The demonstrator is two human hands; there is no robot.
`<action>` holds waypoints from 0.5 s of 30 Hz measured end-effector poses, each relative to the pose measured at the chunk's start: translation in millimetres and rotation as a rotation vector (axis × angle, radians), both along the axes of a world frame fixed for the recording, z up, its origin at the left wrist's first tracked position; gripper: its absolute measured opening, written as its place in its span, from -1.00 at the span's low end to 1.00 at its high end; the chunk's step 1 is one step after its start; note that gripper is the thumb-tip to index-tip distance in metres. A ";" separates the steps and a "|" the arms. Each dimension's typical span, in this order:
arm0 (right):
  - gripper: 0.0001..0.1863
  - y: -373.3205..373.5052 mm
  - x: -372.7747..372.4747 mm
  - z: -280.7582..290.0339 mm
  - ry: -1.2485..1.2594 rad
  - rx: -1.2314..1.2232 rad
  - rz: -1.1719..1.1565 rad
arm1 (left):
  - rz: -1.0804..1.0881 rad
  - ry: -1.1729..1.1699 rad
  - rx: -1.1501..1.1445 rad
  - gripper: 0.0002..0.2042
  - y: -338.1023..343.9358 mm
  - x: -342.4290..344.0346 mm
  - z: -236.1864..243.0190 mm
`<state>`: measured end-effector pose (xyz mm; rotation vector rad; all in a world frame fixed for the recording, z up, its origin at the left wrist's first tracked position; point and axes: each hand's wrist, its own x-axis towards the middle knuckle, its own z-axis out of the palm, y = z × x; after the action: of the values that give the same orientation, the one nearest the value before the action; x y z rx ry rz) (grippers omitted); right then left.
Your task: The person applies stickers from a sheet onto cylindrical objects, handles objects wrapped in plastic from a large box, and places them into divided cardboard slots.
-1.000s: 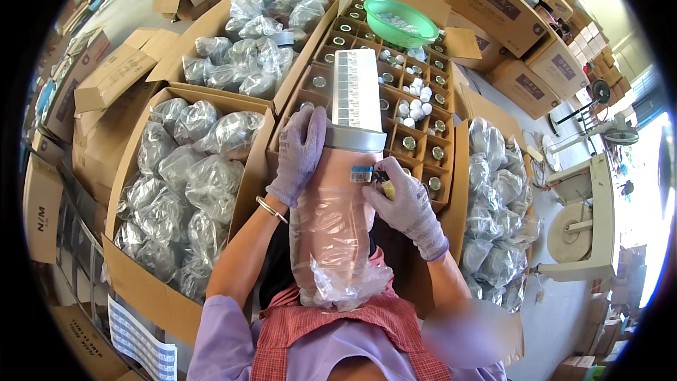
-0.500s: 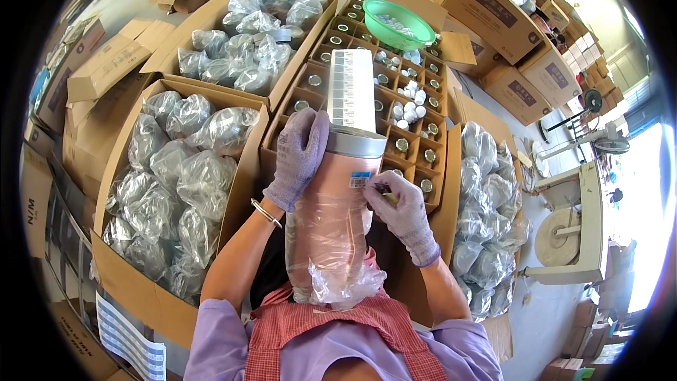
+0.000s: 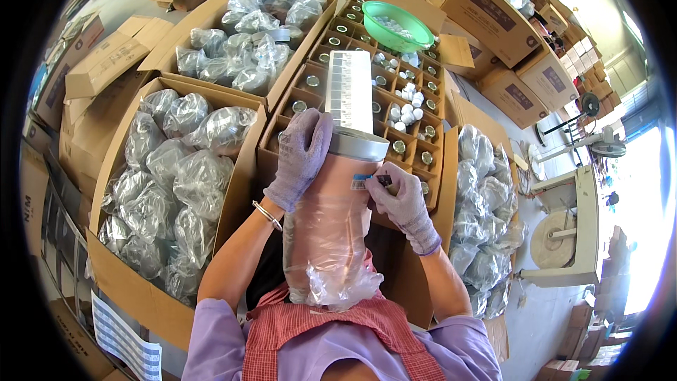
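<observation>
A large pinkish cylindrical canister (image 3: 328,201) with a grey ring (image 3: 358,147) at its far end leans against my apron, wrapped in a clear plastic bag (image 3: 335,283) that bunches at the near end. My left hand (image 3: 305,159), in a grey glove, is closed round its upper left side. A white sheet of printed labels (image 3: 350,88) stands up beyond the ring. A small blue-and-white label (image 3: 360,181) sits on the canister's right side. My gloved right hand (image 3: 402,204) pinches beside that label; a small dark thing shows at its fingertips, its kind unclear.
Left are two cartons (image 3: 134,286) of plastic-wrapped canisters; another stack of wrapped pieces (image 3: 486,219) lies right. Ahead, a divided carton (image 3: 285,109) holds silver-topped items and white caps (image 3: 407,116). A green basin (image 3: 395,28) rests on it. Stacked boxes (image 3: 486,14) stand far right.
My right hand has moved slightly up along the canister's right side, close to the label. The left hand keeps its hold, and the canister is nearly still.
</observation>
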<state>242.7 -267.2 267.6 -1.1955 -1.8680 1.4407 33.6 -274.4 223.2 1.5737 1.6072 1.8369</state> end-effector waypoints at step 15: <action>-0.77 -19.5 2.5 -3.5 -0.148 0.388 -0.133 | -0.103 -0.167 -0.072 -0.74 -0.3 -0.1 -0.8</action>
<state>245.1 -286.7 264.1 -1.2276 -2.0060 0.8862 33.5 -274.6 222.4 1.4054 1.4734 1.7851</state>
